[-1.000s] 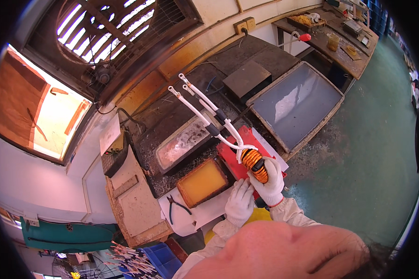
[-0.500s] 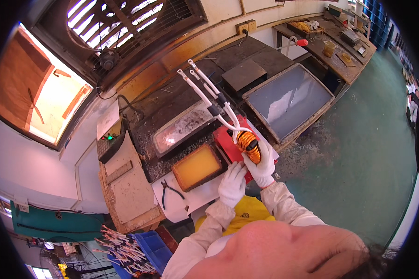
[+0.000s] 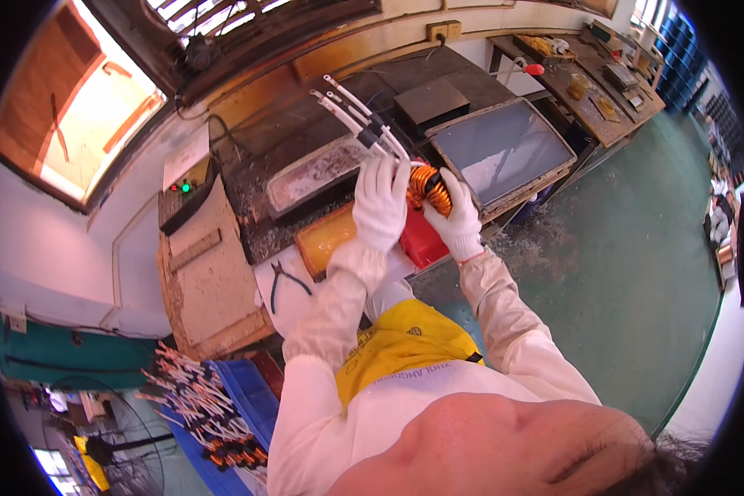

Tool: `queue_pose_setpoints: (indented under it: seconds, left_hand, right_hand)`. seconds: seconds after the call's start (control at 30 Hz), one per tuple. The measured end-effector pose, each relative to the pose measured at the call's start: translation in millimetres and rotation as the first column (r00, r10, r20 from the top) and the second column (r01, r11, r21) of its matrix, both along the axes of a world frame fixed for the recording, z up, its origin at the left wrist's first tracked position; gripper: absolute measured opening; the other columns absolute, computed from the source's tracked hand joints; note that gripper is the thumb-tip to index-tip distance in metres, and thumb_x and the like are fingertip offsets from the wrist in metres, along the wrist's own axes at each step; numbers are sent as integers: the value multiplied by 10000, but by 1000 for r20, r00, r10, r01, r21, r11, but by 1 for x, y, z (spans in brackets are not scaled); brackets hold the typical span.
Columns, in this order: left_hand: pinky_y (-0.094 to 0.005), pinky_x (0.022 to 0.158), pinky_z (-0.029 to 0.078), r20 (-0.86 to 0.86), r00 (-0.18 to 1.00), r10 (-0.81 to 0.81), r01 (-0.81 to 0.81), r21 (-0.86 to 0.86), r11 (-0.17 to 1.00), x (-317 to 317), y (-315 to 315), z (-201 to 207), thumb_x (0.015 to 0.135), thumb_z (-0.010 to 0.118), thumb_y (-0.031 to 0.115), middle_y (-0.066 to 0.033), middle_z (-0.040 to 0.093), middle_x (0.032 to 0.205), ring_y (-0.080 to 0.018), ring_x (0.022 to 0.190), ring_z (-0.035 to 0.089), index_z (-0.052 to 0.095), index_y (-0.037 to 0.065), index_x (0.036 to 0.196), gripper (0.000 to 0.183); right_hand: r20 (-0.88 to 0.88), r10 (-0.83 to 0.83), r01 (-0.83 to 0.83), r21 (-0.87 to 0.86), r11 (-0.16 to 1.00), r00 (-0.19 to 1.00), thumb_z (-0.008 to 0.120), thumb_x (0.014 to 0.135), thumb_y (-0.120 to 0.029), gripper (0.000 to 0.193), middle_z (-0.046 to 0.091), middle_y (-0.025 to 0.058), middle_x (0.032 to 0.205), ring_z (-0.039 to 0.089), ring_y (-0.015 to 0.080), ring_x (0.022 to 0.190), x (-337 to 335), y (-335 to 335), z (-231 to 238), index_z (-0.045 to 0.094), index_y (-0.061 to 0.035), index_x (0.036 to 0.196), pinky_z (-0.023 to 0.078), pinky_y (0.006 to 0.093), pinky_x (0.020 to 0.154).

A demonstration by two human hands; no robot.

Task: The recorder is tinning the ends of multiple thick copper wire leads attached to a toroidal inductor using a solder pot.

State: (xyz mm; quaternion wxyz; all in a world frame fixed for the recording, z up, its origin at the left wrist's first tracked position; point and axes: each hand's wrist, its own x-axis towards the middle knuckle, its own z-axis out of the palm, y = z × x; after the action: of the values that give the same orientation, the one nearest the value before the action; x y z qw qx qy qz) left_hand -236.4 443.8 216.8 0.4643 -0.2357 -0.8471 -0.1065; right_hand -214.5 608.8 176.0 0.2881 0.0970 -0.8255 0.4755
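My right hand (image 3: 459,221), in a white glove, grips an orange copper-wire coil (image 3: 428,190) with a black band. Several white leads (image 3: 360,116) with black sleeves and metal ring ends run from the coil up and to the left. The gloved left hand (image 3: 380,202) is closed at the lower part of these leads, its fingers together; the thumb is hidden. Beneath the hands lies a red block or box (image 3: 422,240), partly covered. Left of it, a tray of amber material (image 3: 324,238) is half hidden by my left hand.
Behind the hands sits a long metal trough (image 3: 310,178) with a silvery, crusted surface. A wide grey tray (image 3: 504,153) is at right, a dark metal box (image 3: 430,107) beyond. Pliers (image 3: 286,281) lie at left. A blue bin (image 3: 244,388) holds several similar coils with leads.
My left hand has left the red block and risen to the coil's leads. The right hand has moved up and away from me with the coil. The view has shifted.
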Motion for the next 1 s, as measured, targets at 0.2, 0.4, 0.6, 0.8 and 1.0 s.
queue_pose_setpoints:
  seconds: [0.2, 0.4, 0.6, 0.8, 1.0]
  left_hand:
    - [-455, 1029, 433, 9, 993, 114, -112, -150, 982, -52, -24, 3, 797, 576, 139, -113, 581, 1014, -293, 1037, 558, 602, 68, 1100, 312]
    - [-468, 1006, 453, -50, 970, 238, -242, -95, 966, -68, -31, -24, 765, 614, 144, -112, 568, 923, -286, 957, 577, 613, 69, 966, 214]
    - [-449, 954, 456, 29, 950, 310, -302, -162, 939, -76, -39, -41, 769, 598, 145, -94, 551, 853, -282, 897, 570, 589, 88, 872, 118]
    - [-406, 844, 455, 100, 929, 356, -332, -194, 923, -88, -44, -56, 767, 581, 151, -68, 565, 824, -253, 862, 564, 609, 122, 823, 68]
    - [-389, 820, 445, 142, 903, 406, -370, -225, 901, -91, -49, -70, 776, 575, 152, -37, 582, 791, -230, 832, 579, 637, 136, 808, 71]
  right_hand:
    - [135, 87, -107, 153, 982, 987, 742, 773, -172, 679, 591, 166, 1184, 613, 384, 1071, -22, 0, 21, 484, -218, 1400, 517, 422, 906]
    - [237, 144, -205, 261, 943, 961, 731, 781, -181, 682, 591, 160, 1195, 609, 381, 1090, -35, 0, 34, 472, -249, 1408, 513, 420, 919]
    - [285, 148, -244, 341, 908, 947, 728, 781, -213, 681, 605, 153, 1178, 615, 384, 1082, -44, -10, 42, 470, -263, 1410, 517, 422, 914]
    - [269, 170, -272, 409, 871, 948, 724, 780, -230, 675, 616, 160, 1160, 618, 381, 1076, -52, -18, 49, 473, -266, 1406, 519, 426, 910]
    - [322, 184, -327, 473, 818, 928, 716, 787, -245, 656, 622, 164, 1154, 622, 385, 1066, -57, -25, 59, 482, -254, 1400, 518, 431, 910]
